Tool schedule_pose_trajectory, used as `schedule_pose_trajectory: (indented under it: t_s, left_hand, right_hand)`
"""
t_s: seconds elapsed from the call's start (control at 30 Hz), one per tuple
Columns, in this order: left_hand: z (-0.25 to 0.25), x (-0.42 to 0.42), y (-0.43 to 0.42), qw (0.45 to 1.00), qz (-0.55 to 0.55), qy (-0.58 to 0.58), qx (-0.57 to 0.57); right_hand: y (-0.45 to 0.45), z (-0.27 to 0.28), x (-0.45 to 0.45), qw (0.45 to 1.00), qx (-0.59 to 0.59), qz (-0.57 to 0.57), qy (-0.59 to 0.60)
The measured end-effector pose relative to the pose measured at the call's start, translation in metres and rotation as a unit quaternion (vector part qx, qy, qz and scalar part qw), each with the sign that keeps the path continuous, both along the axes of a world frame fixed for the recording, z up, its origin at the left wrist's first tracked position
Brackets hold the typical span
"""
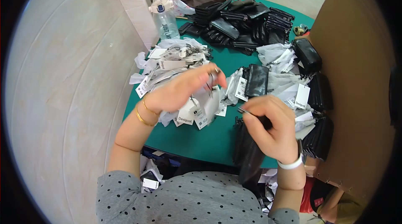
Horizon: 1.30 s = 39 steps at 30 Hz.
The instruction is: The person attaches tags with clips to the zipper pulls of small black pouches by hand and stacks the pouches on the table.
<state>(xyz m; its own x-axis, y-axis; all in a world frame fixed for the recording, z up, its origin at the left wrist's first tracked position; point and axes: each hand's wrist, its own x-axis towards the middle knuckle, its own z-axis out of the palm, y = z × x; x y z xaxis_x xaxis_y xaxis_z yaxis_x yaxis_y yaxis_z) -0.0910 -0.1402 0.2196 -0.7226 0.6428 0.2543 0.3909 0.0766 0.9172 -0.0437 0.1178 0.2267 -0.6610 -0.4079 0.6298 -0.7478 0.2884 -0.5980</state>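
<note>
My left hand [184, 88] is closed above the left pile, its fingertips pinched on a thin dark cord [210, 85]. White printed tags [185, 115] and translucent wrapping lie just under it; whether the cord joins one of them I cannot tell. My right hand [272, 127] is also closed, with a small metal piece showing at its thumb and finger. From it a black zippered wallet [250, 148] hangs near the table's front edge, partly blurred and partly hidden by the hand. Another black wallet [256, 80] lies on tagged wrapping just beyond.
Black wallets [226, 27] are heaped at the back of the green table [192, 142]. A clear bottle [165, 20] stands at back left. More wallets [316, 138] line the right edge beside a cardboard wall [360, 77]. A tiled wall [75, 77] rises at left.
</note>
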Motion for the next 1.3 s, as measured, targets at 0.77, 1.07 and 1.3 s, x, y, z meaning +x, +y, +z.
schedule_pose_trajectory:
  t_s: [0.77, 1.07, 1.3]
  left_hand:
    - [-0.026, 0.02, 0.069, 0.907, 0.252, 0.304, -0.149]
    - [-0.034, 0.005, 0.076, 0.898, 0.262, 0.315, -0.16]
    - [-0.04, -0.028, 0.081, 0.887, 0.3, 0.324, -0.135]
  right_hand:
    - [-0.006, -0.005, -0.031, 0.967, 0.15, -0.118, 0.17]
    - [0.002, -0.002, -0.045, 0.961, 0.191, -0.11, 0.169]
    - [0.003, -0.001, -0.078, 0.95, 0.187, -0.162, 0.19]
